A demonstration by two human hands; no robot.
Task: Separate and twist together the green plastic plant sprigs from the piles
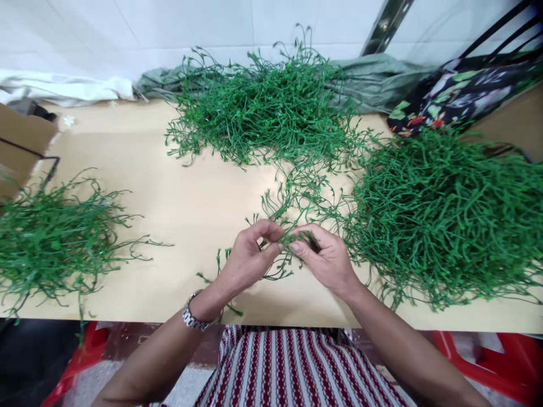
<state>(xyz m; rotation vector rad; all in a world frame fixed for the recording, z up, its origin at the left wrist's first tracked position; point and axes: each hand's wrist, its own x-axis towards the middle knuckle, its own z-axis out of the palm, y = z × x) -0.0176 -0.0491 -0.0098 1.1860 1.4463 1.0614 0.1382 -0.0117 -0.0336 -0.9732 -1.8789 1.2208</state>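
Note:
Near the table's front edge, my left hand [253,254] and my right hand [324,257] meet with thumbs and forefingers pinched on thin green artificial stems [285,239]. The stems have small tips like buds, and their ends stick out around the fingers. The silver watch on my left wrist sits just above the table edge. Loose stems [311,189] lie on the table right beyond my hands. Close to my right hand is a big heap of the same green stems [449,220]. Exactly how many stems are between my fingers is hidden.
Another pile of green stems [271,107] lies at the back against a grey-green cloth [382,79]. A smaller pile [55,237] is at the left, partly over the front edge. Cardboard boxes [21,141] and a flowered black fabric [449,99] flank the table [169,198].

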